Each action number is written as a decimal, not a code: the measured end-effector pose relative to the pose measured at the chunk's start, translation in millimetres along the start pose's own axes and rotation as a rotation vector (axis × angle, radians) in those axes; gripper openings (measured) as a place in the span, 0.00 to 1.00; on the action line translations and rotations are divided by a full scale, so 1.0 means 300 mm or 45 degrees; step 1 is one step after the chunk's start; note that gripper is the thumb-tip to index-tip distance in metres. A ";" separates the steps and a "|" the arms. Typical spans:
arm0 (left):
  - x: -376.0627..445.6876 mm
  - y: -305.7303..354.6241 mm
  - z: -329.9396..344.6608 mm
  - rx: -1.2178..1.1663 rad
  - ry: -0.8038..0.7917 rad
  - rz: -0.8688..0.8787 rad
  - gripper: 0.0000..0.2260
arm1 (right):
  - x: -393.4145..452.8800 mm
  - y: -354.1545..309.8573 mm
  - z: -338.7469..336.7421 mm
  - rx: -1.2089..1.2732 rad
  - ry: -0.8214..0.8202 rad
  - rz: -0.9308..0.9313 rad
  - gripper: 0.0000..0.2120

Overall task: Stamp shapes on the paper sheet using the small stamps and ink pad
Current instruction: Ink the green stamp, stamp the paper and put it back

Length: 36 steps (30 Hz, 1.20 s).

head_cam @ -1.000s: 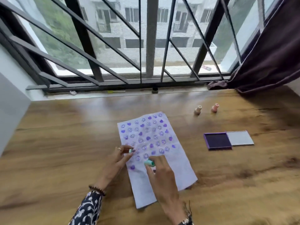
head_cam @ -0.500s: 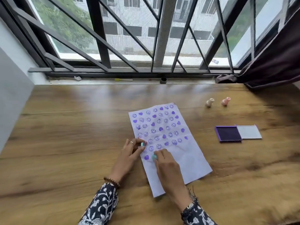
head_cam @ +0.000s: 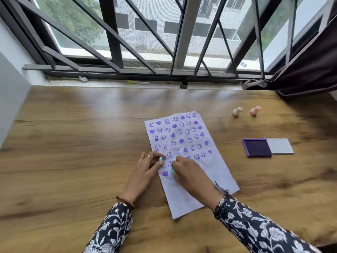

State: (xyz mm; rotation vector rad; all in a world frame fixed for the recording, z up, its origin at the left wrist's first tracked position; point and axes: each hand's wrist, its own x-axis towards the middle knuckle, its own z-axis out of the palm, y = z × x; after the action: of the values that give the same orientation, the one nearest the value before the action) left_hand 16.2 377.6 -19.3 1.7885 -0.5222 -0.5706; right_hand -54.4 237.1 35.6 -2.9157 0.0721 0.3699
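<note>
A white paper sheet [head_cam: 215, 167] lies on the wooden table [head_cam: 73, 152], covered in its upper part with purple smiley and heart prints. My left hand [head_cam: 145, 170] pinches a small teal stamp [head_cam: 161, 159] at the sheet's left edge. Just right of it, my right hand [head_cam: 191, 176] presses a second teal stamp [head_cam: 172, 172] down on the paper beside a purple heart print. The open purple ink pad [head_cam: 257, 147] with its lid [head_cam: 280, 146] folded out lies to the right of the sheet.
A beige stamp [head_cam: 236, 111] and a pink stamp [head_cam: 255, 110] stand at the far right of the table. A window sill with dark metal bars [head_cam: 182, 42] runs along the back. A dark curtain [head_cam: 310, 66] hangs at the right. A grey wall [head_cam: 11, 99] bounds the left.
The camera has tilted and shifted, so the scene sits further right in the frame. Both hands stay on their stamps at the same lower rows of prints, the right one still pressing.
</note>
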 end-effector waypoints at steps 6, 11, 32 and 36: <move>-0.003 0.030 -0.005 -0.128 0.003 -0.089 0.06 | 0.002 0.052 -0.041 0.535 0.042 0.183 0.07; -0.003 0.083 -0.019 -0.440 0.112 -0.175 0.06 | -0.100 0.166 -0.071 1.615 0.371 0.666 0.09; 0.075 0.411 0.259 -0.761 -0.030 -0.030 0.15 | -0.255 0.294 -0.335 1.396 0.632 0.162 0.12; 0.119 0.442 0.311 -0.677 0.019 0.002 0.16 | -0.257 0.374 -0.362 1.338 0.641 0.137 0.10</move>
State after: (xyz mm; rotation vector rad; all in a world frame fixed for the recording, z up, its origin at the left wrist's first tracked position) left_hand -21.9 250.4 80.5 1.2855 -0.3213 -0.6269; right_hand -111.1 106.8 136.4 -1.8873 0.3688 -0.3232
